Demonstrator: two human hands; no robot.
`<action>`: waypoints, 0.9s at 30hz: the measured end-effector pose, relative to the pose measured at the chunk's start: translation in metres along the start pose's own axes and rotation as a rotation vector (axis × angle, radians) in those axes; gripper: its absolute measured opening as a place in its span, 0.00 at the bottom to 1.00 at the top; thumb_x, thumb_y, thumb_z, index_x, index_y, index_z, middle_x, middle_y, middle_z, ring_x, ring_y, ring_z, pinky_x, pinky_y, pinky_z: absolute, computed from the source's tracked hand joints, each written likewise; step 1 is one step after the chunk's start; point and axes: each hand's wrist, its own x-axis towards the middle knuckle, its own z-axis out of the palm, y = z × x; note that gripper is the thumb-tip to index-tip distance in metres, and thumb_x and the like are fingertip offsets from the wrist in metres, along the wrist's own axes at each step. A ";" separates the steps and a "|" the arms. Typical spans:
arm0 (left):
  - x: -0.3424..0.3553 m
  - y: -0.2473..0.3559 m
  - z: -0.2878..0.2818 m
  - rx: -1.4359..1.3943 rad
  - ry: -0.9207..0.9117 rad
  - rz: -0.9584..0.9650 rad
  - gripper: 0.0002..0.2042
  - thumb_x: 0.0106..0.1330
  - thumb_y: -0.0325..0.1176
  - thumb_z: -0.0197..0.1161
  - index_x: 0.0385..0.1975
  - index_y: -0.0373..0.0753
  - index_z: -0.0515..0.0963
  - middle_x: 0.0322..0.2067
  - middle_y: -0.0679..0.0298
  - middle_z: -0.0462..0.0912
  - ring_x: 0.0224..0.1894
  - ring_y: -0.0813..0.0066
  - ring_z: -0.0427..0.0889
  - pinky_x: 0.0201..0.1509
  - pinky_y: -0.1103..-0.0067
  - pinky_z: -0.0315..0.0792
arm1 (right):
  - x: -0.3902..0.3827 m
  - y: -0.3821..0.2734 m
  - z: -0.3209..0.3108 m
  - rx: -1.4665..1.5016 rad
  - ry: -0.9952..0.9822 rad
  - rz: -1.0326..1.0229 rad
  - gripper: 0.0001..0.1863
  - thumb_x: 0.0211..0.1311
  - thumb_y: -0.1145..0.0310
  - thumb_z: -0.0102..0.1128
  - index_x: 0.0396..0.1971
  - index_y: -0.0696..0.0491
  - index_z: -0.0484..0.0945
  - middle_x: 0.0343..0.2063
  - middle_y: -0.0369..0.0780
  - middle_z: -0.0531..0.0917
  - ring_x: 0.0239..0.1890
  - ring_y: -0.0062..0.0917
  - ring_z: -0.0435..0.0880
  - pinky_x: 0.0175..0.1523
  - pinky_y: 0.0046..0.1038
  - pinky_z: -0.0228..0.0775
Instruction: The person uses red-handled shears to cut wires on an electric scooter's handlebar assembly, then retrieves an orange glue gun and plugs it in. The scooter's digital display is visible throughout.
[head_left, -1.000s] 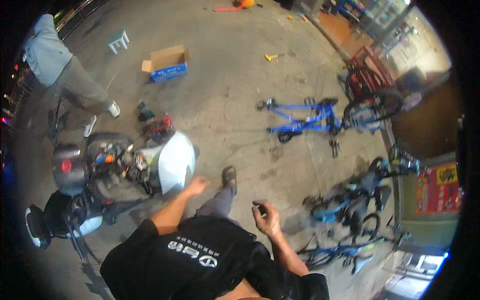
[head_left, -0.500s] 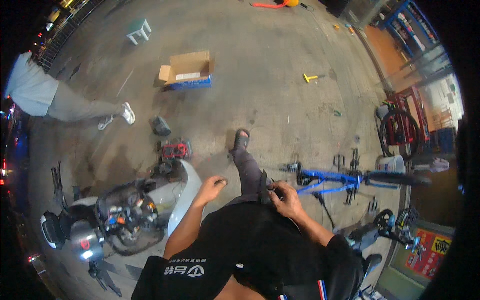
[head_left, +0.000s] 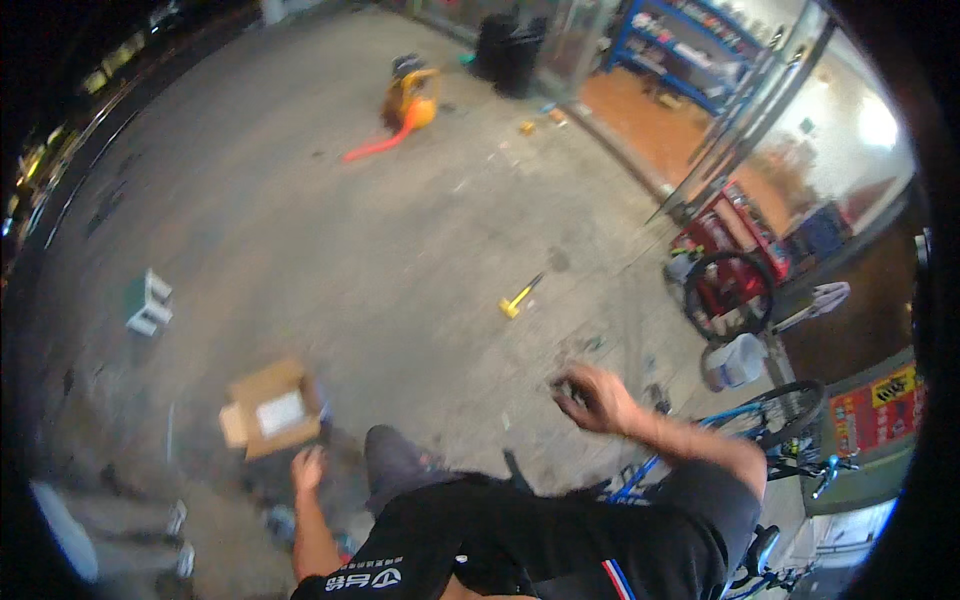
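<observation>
My right hand (head_left: 590, 398) is raised over the concrete floor to the right of my body. Its fingers curl in and look dark at the tips; whether anything small is in them is hidden. Low on the left, my left hand (head_left: 308, 470) hangs near the near edge of an open cardboard box (head_left: 240, 392). Motion smears its fingers. A white flat piece (head_left: 280, 413) lies inside the box. My bent knee (head_left: 395, 455) shows between the two arms.
A yellow-headed hammer (head_left: 515, 300) lies on the floor ahead. To the right stand a loose wheel (head_left: 729, 297), a white bucket (head_left: 738, 362) and a blue bicycle (head_left: 640, 480). A small stool (head_left: 148, 303) is at left; a person's legs (head_left: 130, 535) show lower left.
The view has swung right and ahead. My right hand has come away from the dark cloth at my waist and lifted. My left hand now appears close to the cardboard box.
</observation>
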 end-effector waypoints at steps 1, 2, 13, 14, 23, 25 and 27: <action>0.041 -0.012 -0.010 -0.220 0.102 -0.017 0.15 0.62 0.39 0.59 0.35 0.30 0.79 0.28 0.63 0.80 0.28 0.76 0.73 0.30 0.76 0.66 | -0.014 0.000 -0.004 -0.034 0.104 0.195 0.06 0.55 0.70 0.62 0.32 0.54 0.80 0.24 0.44 0.79 0.27 0.36 0.81 0.33 0.32 0.73; 0.071 0.003 0.006 -0.302 0.152 0.066 0.12 0.61 0.37 0.59 0.35 0.33 0.79 0.27 0.64 0.79 0.28 0.76 0.74 0.29 0.77 0.67 | -0.030 0.015 0.007 0.069 0.316 0.351 0.06 0.55 0.71 0.61 0.33 0.54 0.82 0.24 0.43 0.81 0.29 0.31 0.83 0.35 0.28 0.74; 0.499 0.462 0.336 0.160 -0.286 0.379 0.17 0.62 0.38 0.58 0.37 0.27 0.77 0.29 0.58 0.80 0.29 0.70 0.77 0.33 0.72 0.71 | 0.336 0.210 -0.039 0.476 0.425 0.387 0.15 0.57 0.68 0.63 0.45 0.53 0.77 0.38 0.42 0.80 0.37 0.30 0.81 0.43 0.29 0.74; 0.508 0.515 0.385 0.196 -0.384 0.401 0.17 0.62 0.39 0.59 0.37 0.26 0.78 0.29 0.58 0.81 0.31 0.69 0.78 0.34 0.72 0.71 | 0.341 0.232 -0.052 0.440 0.491 0.435 0.15 0.57 0.69 0.63 0.44 0.53 0.77 0.38 0.42 0.80 0.38 0.30 0.81 0.43 0.29 0.74; 0.555 0.765 0.783 0.647 -0.929 0.650 0.19 0.63 0.41 0.59 0.45 0.30 0.77 0.40 0.51 0.83 0.42 0.61 0.82 0.47 0.71 0.74 | 0.431 0.506 -0.114 0.490 0.728 1.018 0.11 0.57 0.69 0.63 0.40 0.55 0.80 0.35 0.42 0.81 0.35 0.28 0.82 0.41 0.28 0.75; 0.562 0.785 0.862 0.794 -0.952 0.745 0.21 0.62 0.42 0.59 0.46 0.28 0.77 0.43 0.48 0.82 0.44 0.55 0.81 0.48 0.68 0.74 | 0.450 0.597 -0.142 0.556 0.827 1.003 0.11 0.57 0.70 0.63 0.40 0.55 0.80 0.34 0.41 0.81 0.35 0.24 0.81 0.41 0.27 0.74; 0.629 0.795 0.893 0.593 -0.826 0.342 0.24 0.62 0.43 0.59 0.48 0.26 0.75 0.43 0.49 0.82 0.44 0.58 0.80 0.48 0.69 0.73 | 0.500 0.674 -0.224 0.547 0.851 0.812 0.11 0.57 0.69 0.63 0.39 0.55 0.80 0.33 0.41 0.80 0.33 0.25 0.81 0.39 0.27 0.74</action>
